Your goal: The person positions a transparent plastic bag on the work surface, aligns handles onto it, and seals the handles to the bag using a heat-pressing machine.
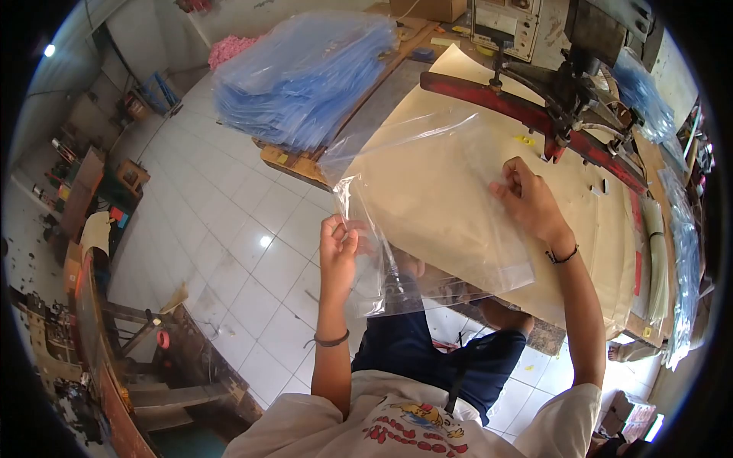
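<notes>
A clear plastic sheet or bag [435, 191] spans the space between my hands, partly over the tan sheet [565, 244] on the worktable. Its left edge is pinched in the fingers of my left hand [340, 248], beyond the table's front edge. Over the tan sheet, my right hand [531, 202] has its fingers curled near the plastic's right side; whether they grip anything is too small to tell. A red bar of a machine [489, 95] crosses the table just beyond my right hand. Bluish plastic sheets [305, 76] lie in a tall stack at the upper left.
A control box [508, 27] stands behind the red bar. More plastic [679, 252] hangs at the table's right edge, beside a bundle of pale strips [655, 259]. Below the table are white floor tiles [267, 263]. Wooden equipment [164, 397] stands at the lower left.
</notes>
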A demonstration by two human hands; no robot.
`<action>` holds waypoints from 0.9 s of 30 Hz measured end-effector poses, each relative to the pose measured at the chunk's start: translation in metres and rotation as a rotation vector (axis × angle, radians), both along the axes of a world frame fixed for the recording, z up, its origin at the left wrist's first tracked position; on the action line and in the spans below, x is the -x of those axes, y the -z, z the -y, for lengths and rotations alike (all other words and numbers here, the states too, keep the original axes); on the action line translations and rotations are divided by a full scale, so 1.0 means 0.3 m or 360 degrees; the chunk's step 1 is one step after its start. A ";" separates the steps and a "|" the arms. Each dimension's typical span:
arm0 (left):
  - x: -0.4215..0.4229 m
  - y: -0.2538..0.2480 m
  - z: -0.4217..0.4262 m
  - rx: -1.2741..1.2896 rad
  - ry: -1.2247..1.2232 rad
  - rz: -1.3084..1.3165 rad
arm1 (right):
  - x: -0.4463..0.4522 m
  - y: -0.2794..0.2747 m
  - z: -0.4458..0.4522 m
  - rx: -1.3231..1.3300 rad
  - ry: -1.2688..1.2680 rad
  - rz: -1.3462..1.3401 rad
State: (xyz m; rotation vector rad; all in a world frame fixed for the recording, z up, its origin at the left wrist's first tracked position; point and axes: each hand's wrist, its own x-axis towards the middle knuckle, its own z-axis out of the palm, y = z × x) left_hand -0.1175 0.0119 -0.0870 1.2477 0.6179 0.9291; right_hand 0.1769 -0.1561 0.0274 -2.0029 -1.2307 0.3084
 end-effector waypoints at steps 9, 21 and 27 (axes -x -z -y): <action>-0.034 0.022 0.108 0.0047 0.0018 -0.0337 | 0.003 0.030 -0.008 -0.0069 0.0059 0.0273; -0.020 -0.008 0.161 0.0454 0.0312 0.0058 | -0.021 0.043 -0.018 -0.0082 0.0188 0.0388; -0.105 -0.185 0.156 0.0142 0.0066 -0.0052 | -0.031 0.020 -0.003 0.0062 0.0318 0.0472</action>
